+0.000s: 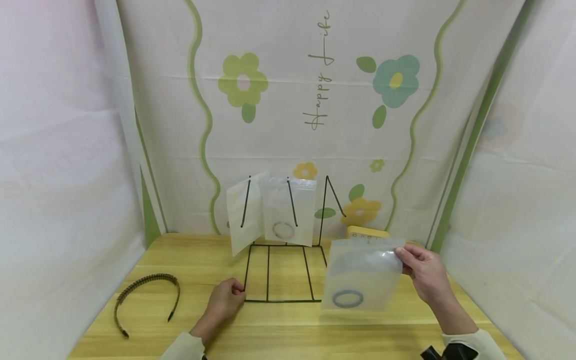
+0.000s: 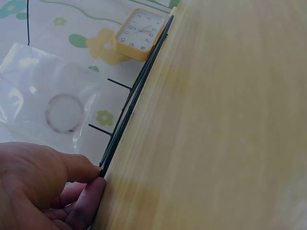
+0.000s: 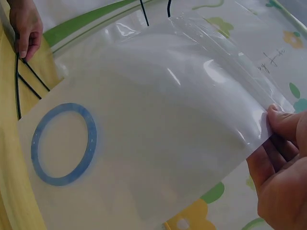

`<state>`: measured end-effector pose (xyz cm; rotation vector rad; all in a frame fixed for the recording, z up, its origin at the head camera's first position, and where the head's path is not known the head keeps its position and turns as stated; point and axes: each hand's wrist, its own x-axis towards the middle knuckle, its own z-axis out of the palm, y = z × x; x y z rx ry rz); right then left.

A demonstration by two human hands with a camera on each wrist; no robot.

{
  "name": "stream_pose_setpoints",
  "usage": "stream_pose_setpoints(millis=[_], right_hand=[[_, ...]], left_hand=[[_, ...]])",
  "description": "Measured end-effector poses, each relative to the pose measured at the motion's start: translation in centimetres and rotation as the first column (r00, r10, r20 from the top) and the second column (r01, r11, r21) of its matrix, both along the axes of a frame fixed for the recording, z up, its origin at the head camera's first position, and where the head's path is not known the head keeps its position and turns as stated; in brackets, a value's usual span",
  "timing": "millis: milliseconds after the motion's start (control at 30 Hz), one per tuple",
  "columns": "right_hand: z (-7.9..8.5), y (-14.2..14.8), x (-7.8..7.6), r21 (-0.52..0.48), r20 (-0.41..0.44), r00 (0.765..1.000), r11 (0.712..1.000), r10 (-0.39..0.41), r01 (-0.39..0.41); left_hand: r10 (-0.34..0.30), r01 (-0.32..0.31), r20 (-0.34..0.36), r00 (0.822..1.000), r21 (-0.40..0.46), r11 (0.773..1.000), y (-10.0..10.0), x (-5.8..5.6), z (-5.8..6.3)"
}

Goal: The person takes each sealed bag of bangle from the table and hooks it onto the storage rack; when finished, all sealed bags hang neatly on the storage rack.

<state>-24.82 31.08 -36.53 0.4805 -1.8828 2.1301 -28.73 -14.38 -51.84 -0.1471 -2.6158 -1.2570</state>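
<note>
My right hand (image 1: 427, 272) pinches the upper right corner of a clear zip bag (image 1: 360, 270) between thumb and fingers. Inside the bag, near its bottom, lies a blue ring-shaped bangle (image 3: 64, 143). The bag hangs in front of the right part of a black wire display rack (image 1: 267, 275). My left hand (image 1: 223, 300) pinches the front left corner of the rack's base, thumb and forefinger on the wire in the left wrist view. Two other bags hang from the rack's prongs; the middle bag (image 1: 288, 210) holds a pale ring (image 2: 64, 113), while the left bag (image 1: 244, 212) is turned sideways.
A braided headband (image 1: 148, 276) lies on the wooden table (image 1: 279, 330) to the left. A yellow-framed clock (image 1: 366, 232) stands behind the held bag, partly hidden. Flower-printed cloth (image 1: 288, 125) closes off the back and both sides. The rack's right prong (image 1: 336, 197) bears no bag.
</note>
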Motion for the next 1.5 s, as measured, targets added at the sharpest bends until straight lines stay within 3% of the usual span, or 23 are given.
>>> stream_pose_setpoints(millis=[367, 600, 933, 1300, 1500], right_hand=[[2.4, -2.8, -1.3, 0.012, 0.002, 1.000, 1.000, 0.005, -0.005], [3.4, -3.6, -2.5, 0.021, 0.065, 0.998, 1.000, 0.002, -0.004], [3.5, -3.7, -3.9, 0.022, 0.102, 0.995, 1.000, 0.020, -0.022], [3.6, -4.8, -4.7, 0.016, 0.151, 0.988, 1.000, -0.016, 0.014], [3.4, -5.0, -6.0, -0.005, 0.171, 0.985, 0.999, -0.037, 0.038]], left_hand=[[0.000, 0.000, -0.007, 1.000, 0.002, 1.000, 0.1, 0.2, 0.3], [-0.005, 0.005, -0.002, 1.000, 0.003, 1.000, 0.1, 0.0, 0.1], [-0.009, 0.009, -0.004, 1.000, 0.002, 1.000, 0.0, -0.1, 0.0], [-0.001, 0.001, 0.005, 1.000, 0.000, 1.000, 0.1, 0.1, 0.1], [-0.003, 0.003, 0.008, 1.000, 0.009, 1.000, 0.0, 0.1, 0.2]])
